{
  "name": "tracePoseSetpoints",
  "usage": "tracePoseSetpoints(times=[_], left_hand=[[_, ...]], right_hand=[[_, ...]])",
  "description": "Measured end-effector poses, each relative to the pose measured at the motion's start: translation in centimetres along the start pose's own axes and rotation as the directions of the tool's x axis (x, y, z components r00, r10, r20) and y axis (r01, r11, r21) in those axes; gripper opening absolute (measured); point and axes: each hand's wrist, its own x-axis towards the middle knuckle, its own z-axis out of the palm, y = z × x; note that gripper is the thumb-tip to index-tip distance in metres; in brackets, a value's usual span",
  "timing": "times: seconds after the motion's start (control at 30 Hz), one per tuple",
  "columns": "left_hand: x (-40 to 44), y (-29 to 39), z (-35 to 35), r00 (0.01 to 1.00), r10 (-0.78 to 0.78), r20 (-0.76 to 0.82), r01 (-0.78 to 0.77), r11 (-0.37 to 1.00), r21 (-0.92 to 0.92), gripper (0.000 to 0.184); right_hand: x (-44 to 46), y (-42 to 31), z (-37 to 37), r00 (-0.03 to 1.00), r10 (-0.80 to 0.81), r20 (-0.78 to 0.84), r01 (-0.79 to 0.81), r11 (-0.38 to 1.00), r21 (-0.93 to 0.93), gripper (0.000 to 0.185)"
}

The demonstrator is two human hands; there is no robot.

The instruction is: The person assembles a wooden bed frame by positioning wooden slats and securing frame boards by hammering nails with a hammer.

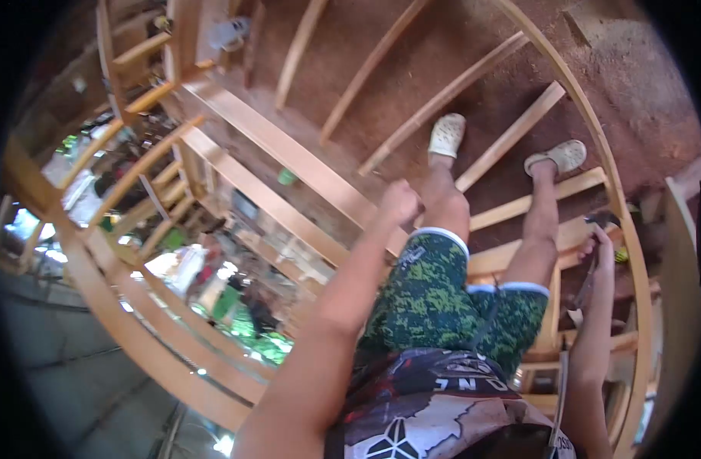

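My left hand [401, 203] is closed in a fist, beside my bent knee and over the near end of a long smooth plank [289, 149]. Whatever its fingers may hold is hidden or too small to make out. Over on the right, my right hand [600, 246] has its fingers curled around a dark-headed tool [607, 220] that looks like a hammer; most of it is hidden by the hand. That hand is close to a curved wooden rail [634, 283] and a wide board [549, 243].
Several wooden slats [450, 99] fan out above reddish bare ground [634, 99]. My feet, in pale clogs [447, 135], are among them. A second plank [266, 199] runs parallel on the left. Wooden frames [148, 145] stand at upper left. A small green object [287, 177] lies between the planks.
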Motion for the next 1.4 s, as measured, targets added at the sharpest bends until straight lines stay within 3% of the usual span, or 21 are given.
tracePoseSetpoints(times=[0.07,0.23,0.3,0.33,0.37,0.43,0.47,0.5,0.53,0.57,0.63,0.67,0.73,0.77,0.8,0.87,0.9,1.03,1.2,1.3,1.4], left_hand=[[-0.8,-0.4,-3.1,0.987,-0.161,-0.004,0.141,0.874,-0.465,0.012],[-4.8,-5.1,-6.8,0.999,0.008,0.036,0.022,0.660,-0.751,0.020],[-5.4,-8.4,-5.3,0.996,0.082,-0.023,-0.065,0.564,-0.823,0.020],[-6.1,-9.1,-4.9,0.980,0.110,-0.167,-0.200,0.571,-0.796,0.022],[-9.4,-6.9,-7.5,0.995,-0.078,-0.058,-0.028,0.343,-0.939,0.023],[-8.2,-11.1,-5.5,0.981,0.162,-0.110,-0.156,0.309,-0.938,0.007],[-7.9,-12.2,-4.7,0.953,0.261,-0.154,-0.219,0.240,-0.946,0.014],[-10.3,-10.9,-5.4,0.970,0.220,-0.100,-0.115,0.055,-0.992,0.013],[-12.1,-9.8,-5.6,0.981,0.195,-0.022,0.003,-0.128,-0.992,0.012],[-13.2,-8.8,-5.4,0.965,0.261,-0.033,0.003,-0.138,-0.990,0.014],[-13.7,-6.8,-4.9,0.914,0.403,-0.053,0.003,-0.137,-0.991,0.017],[-13.1,-5.5,-4.8,0.876,0.480,-0.051,0.011,-0.125,-0.992,0.019],[-16.8,-1.1,-6.7,0.889,0.453,-0.065,-0.038,-0.069,-0.997,0.022],[-17.6,0.6,-7.2,0.859,0.506,-0.083,-0.057,-0.067,-0.996,0.023],[-18.0,2.0,-7.3,0.824,0.558,-0.096,-0.073,-0.062,-0.995,0.024],[-18.6,5.3,-7.0,0.832,0.543,-0.111,-0.044,-0.135,-0.990,0.026],[-20.2,7.2,-7.7,0.810,0.579,-0.089,0.007,-0.161,-0.987,0.025],[-24.6,13.5,-9.9,0.708,0.701,-0.084,0.002,-0.120,-0.993,0.025],[-29.8,18.4,-9.9,0.525,0.851,0.007,0.035,-0.013,-0.999,0.023],[-32.3,19.8,-10.2,0.491,0.870,0.050,-0.026,0.071,-0.997,0.018],[-32.9,20.1,-8.7,0.480,0.876,0.042,-0.126,0.116,-0.985,0.018]], right_hand=[[-5.1,0.9,5.3,0.998,-0.043,-0.056,0.032,0.983,-0.182,0.026],[-14.8,3.0,16.3,0.999,-0.043,-0.027,0.020,0.829,-0.559,0.018],[-20.0,3.6,20.4,0.985,0.012,0.172,0.116,0.695,-0.710,0.018],[-20.8,4.2,21.4,0.945,-0.128,0.302,0.326,0.474,-0.818,0.023],[-23.3,4.6,22.8,0.934,-0.174,0.313,0.353,0.297,-0.887,0.030],[-30.6,7.0,26.0,0.708,-0.345,0.617,0.682,0.105,-0.724,0.027],[-31.7,7.5,25.9,0.661,-0.367,0.654,0.709,0.020,-0.705,0.027],[-33.3,7.8,25.8,0.435,-0.310,0.845,0.848,-0.173,-0.501,0.027],[-36.5,8.3,27.2,0.359,-0.259,0.897,0.876,-0.239,-0.419,0.023],[-37.3,9.1,27.3,0.543,-0.250,0.802,0.807,-0.110,-0.581,0.022],[-37.2,9.8,28.1,0.477,-0.239,0.846,0.871,0.258,-0.418,0.019],[-40.3,10.8,29.1,0.382,-0.279,0.881,0.921,0.034,-0.389,0.018],[-38.5,11.3,29.2,0.324,-0.303,0.896,0.939,-0.010,-0.343,0.021],[-43.2,11.8,29.7,0.314,-0.321,0.893,0.875,-0.267,-0.404,0.014],[-43.1,12.4,29.3,0.200,-0.401,0.894,0.950,-0.146,-0.277,0.013],[-38.9,12.1,28.3,0.365,-0.466,0.806,0.916,0.335,-0.221,0.017],[-41.2,12.8,27.4,0.230,-0.534,0.814,0.969,0.203,-0.141,0.025],[-46.5,12.3,23.7,0.209,-0.720,0.662,0.927,-0.069,-0.368,0.027],[-41.3,11.4,18.6,0.111,-0.860,0.498,0.955,-0.047,-0.293,0.029],[-45.6,13.7,17.3,-0.010,-0.937,0.350,0.966,-0.099,-0.237,0.027],[-44.7,15.9,16.1,0.001,-0.984,0.178,0.947,-0.057,-0.317,0.022]])
